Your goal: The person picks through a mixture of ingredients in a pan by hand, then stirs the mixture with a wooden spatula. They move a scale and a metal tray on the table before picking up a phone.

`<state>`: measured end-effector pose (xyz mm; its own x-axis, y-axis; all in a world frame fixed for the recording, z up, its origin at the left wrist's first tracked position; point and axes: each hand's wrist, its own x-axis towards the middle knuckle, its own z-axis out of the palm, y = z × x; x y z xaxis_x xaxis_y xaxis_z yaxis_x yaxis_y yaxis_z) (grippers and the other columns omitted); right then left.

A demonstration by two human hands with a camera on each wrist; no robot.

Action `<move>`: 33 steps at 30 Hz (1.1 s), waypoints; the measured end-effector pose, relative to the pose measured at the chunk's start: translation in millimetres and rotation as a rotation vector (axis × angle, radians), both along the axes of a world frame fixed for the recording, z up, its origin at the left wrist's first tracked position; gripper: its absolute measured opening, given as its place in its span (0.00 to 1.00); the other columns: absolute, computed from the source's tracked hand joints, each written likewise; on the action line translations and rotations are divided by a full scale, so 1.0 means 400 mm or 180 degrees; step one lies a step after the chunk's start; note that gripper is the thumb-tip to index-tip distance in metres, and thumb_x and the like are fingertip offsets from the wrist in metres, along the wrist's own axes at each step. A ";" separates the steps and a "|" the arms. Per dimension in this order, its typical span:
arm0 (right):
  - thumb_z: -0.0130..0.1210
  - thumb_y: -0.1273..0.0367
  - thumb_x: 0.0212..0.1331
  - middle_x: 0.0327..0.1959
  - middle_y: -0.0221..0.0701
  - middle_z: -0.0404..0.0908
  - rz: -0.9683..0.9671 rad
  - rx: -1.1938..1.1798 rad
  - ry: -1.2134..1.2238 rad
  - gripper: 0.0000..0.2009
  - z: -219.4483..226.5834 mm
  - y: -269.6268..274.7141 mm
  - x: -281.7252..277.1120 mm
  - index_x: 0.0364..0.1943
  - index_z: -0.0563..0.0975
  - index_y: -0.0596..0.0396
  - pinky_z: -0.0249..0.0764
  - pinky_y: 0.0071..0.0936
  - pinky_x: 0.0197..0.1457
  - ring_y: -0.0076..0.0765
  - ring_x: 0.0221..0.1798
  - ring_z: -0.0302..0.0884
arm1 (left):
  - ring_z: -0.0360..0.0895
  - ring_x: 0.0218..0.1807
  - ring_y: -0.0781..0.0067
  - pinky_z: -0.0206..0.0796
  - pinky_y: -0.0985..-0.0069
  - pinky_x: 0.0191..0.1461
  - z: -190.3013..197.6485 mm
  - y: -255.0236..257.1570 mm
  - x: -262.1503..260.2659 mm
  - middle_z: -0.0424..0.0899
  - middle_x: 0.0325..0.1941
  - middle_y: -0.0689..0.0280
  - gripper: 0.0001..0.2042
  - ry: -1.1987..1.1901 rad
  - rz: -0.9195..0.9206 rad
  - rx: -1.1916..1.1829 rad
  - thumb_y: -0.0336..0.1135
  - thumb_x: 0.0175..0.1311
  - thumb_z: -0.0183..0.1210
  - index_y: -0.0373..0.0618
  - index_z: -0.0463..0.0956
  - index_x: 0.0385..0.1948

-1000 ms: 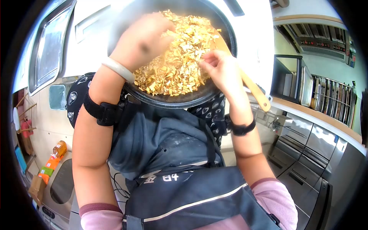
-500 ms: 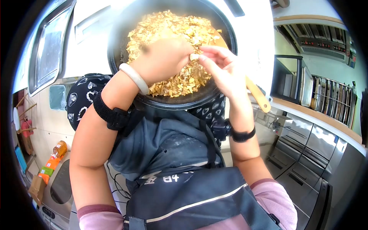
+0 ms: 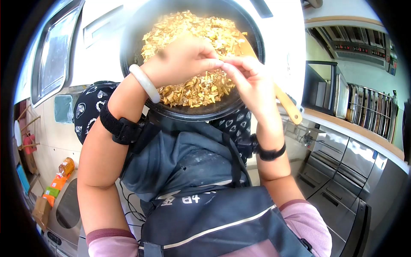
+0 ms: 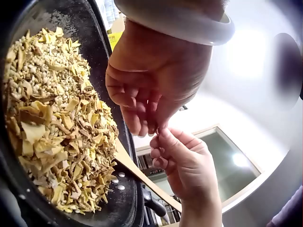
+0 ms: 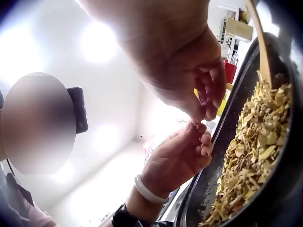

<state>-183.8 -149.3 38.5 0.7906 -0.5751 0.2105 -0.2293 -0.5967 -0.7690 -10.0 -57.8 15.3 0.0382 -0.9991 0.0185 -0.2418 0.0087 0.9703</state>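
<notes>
The dry mix in the pan is mostly yellow flakes (image 4: 35,132), thin, curled and ragged at the edges, some pale cream and others browned, with small pale grains (image 4: 52,82) thickest toward one end of the heap. Above it, the left hand (image 3: 182,60) and right hand (image 3: 255,83) meet fingertip to fingertip, thumb and forefinger of each pinching a small bit (image 3: 221,60) that their tips almost wholly hide. The deep black pan (image 3: 257,43) holds the broad heap, its dark floor showing around the edge, where a few white grains lie apart. A wooden spatula (image 3: 284,103) leans over the rim, its blade among the flakes. A shiny metal tray (image 3: 53,53) stands off to the left.
</notes>
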 end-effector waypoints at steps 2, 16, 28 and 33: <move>0.59 0.72 0.54 0.26 0.30 0.80 -0.0223 0.0724 0.0140 0.06 0.010 0.010 0.001 0.32 0.79 0.61 0.71 0.18 0.31 0.21 0.28 0.76 | 0.74 0.28 0.82 0.67 0.84 0.34 0.001 0.002 0.002 0.78 0.25 0.68 0.09 0.0440 -0.0061 0.0112 0.34 0.62 0.56 0.36 0.76 0.29; 0.58 0.74 0.56 0.29 0.30 0.80 -0.0613 0.1890 -0.0938 0.07 0.014 0.012 0.016 0.37 0.78 0.64 0.72 0.14 0.35 0.18 0.29 0.75 | 0.76 0.32 0.80 0.69 0.81 0.38 0.028 0.010 -0.006 0.80 0.30 0.66 0.08 0.2466 0.0062 0.0527 0.34 0.63 0.55 0.38 0.77 0.32; 0.63 0.65 0.47 0.28 0.39 0.81 -0.0136 -0.0581 0.1137 0.14 -0.046 -0.062 0.071 0.38 0.81 0.55 0.74 0.29 0.37 0.38 0.30 0.79 | 0.77 0.33 0.55 0.70 0.66 0.40 -0.007 0.045 0.061 0.79 0.27 0.53 0.10 -0.2726 0.1026 0.0507 0.34 0.47 0.63 0.39 0.78 0.30; 0.59 0.68 0.51 0.31 0.42 0.81 -0.0146 0.0047 0.0763 0.11 -0.024 -0.026 0.076 0.38 0.80 0.57 0.74 0.28 0.40 0.40 0.34 0.81 | 0.77 0.34 0.55 0.69 0.66 0.41 0.011 0.038 0.062 0.79 0.28 0.54 0.08 -0.2579 0.1135 0.0497 0.33 0.50 0.61 0.39 0.78 0.29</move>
<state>-153.3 -159.7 28.9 0.7899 -0.6132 0.0113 -0.4329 -0.5705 -0.6979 14.8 -42.6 19.8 0.3808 -0.9238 0.0395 -0.8158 -0.3155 0.4847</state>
